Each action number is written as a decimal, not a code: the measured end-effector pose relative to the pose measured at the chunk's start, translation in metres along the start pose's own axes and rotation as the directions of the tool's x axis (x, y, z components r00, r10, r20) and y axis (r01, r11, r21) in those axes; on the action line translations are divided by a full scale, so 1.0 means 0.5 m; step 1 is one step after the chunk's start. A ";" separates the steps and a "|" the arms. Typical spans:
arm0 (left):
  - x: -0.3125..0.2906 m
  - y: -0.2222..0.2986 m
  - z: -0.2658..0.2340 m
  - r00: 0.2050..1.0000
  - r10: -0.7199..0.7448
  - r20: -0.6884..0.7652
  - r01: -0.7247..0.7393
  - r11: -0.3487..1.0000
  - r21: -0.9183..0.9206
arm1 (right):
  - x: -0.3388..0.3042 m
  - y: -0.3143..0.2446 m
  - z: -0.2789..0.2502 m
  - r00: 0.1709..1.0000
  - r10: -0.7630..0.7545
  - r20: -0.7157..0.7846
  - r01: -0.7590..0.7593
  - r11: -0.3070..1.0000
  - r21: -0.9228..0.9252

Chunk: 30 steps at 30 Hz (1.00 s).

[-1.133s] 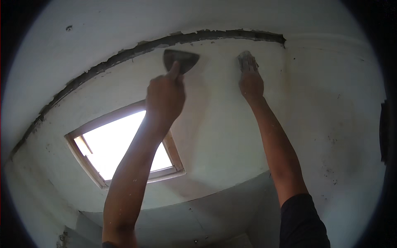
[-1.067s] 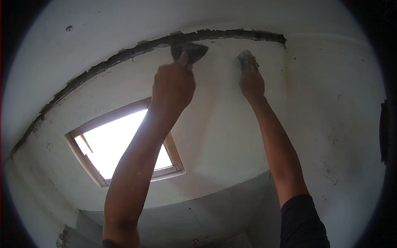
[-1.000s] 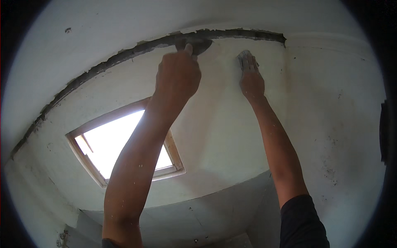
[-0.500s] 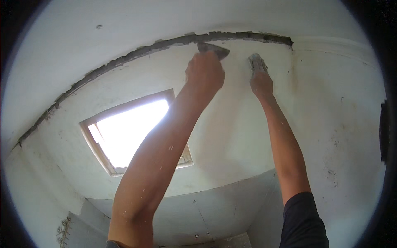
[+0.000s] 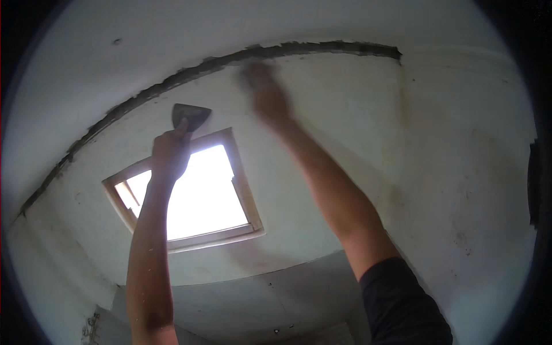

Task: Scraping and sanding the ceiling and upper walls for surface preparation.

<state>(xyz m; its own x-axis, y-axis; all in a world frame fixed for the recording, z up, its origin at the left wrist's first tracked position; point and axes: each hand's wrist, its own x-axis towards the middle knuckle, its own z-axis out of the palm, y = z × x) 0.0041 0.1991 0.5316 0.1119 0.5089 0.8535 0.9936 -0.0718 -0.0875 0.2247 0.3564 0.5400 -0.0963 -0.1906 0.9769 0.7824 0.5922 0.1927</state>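
My left hand (image 5: 171, 150) is closed round the handle of a putty knife (image 5: 192, 117). Its wide, dark blade points up, just above the window frame and apart from the dark rough groove along the top of the wall. My right hand (image 5: 267, 92) is raised near the middle of that groove (image 5: 310, 48), close below its lower edge. Motion smears its fingers, which look greyish; whether they hold anything does not show.
A bright window (image 5: 201, 195) with a pale frame sits below my left hand. The whitish ceiling (image 5: 276, 23) curves over the groove. At the right stands a stained side wall (image 5: 460, 172), with a dark object (image 5: 534, 184) at its far edge.
My left hand with the putty knife has moved left and down, away from the groove. My right hand has swung left and slightly up, toward where the knife was.
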 end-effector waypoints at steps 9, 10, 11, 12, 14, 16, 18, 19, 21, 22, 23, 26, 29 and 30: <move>0.000 -0.089 -0.016 0.967 0.241 0.081 -0.252 0.954 0.161 | -0.017 0.179 -0.119 0.971 -0.218 0.101 0.218 0.976 0.004; 0.001 -0.091 -0.015 0.956 0.291 0.047 -0.295 0.949 0.111 | -0.027 0.245 -0.157 0.986 -0.120 0.118 0.133 0.985 -0.112; 0.001 -0.091 -0.021 0.941 0.339 0.007 -0.339 0.939 0.062 | -0.037 0.330 -0.192 0.987 -0.147 0.072 0.160 0.957 -0.243; 0.002 -0.077 -0.018 0.942 0.336 0.014 -0.336 0.940 0.051 | -0.069 0.394 -0.227 0.998 0.031 0.059 -0.009 0.944 -0.331; -0.003 -0.021 -0.053 0.980 0.151 0.132 -0.135 0.983 -0.122 | -0.106 0.568 -0.325 0.996 0.025 -0.088 -0.067 0.858 -0.510; -0.017 -0.062 -0.065 0.984 0.130 0.122 -0.116 0.987 -0.116 | -0.111 0.602 -0.365 0.956 0.286 -0.064 -0.276 0.808 -0.520; -0.012 -0.085 -0.034 0.983 0.134 0.125 -0.114 0.981 -0.157 | -0.101 0.596 -0.360 0.887 0.458 -0.056 -0.428 0.771 -0.472; -0.009 -0.094 -0.027 0.983 0.151 0.104 -0.131 0.976 -0.173 | -0.100 0.586 -0.356 0.785 0.618 -0.047 -0.577 0.700 -0.421; -0.010 -0.092 -0.013 0.980 0.174 0.093 -0.152 0.966 -0.210 | -0.128 0.567 -0.300 0.898 0.408 -0.162 -0.427 0.722 -0.544; -0.010 -0.083 -0.011 0.986 0.144 0.085 -0.124 0.969 -0.212 | -0.144 0.549 -0.272 0.957 0.159 -0.243 -0.283 0.691 -0.665; -0.006 -0.074 0.004 0.990 0.115 0.079 -0.096 0.972 -0.217 | -0.159 0.482 -0.228 0.944 0.220 -0.248 -0.316 0.822 -0.474; -0.010 -0.152 0.014 0.965 0.263 -0.022 -0.264 0.963 -0.061 | -0.150 0.127 -0.096 1.000 -0.006 0.000 0.006 0.954 -0.300; -0.013 -0.122 0.010 0.966 0.242 0.093 -0.243 0.970 -0.001 | -0.241 -0.044 -0.084 0.938 -0.263 0.225 0.180 0.927 0.330; -0.006 -0.111 0.021 0.969 0.230 0.087 -0.223 0.971 -0.083 | -0.254 -0.017 -0.102 0.901 -0.338 0.271 0.267 0.927 0.264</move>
<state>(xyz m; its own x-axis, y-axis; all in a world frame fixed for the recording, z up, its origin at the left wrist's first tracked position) -0.0513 0.2104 0.5284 0.3385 0.5517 0.7623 0.9386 -0.2548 -0.2324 0.2617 0.3357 0.4094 -0.5179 -0.1591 0.8405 0.5367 0.7047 0.4641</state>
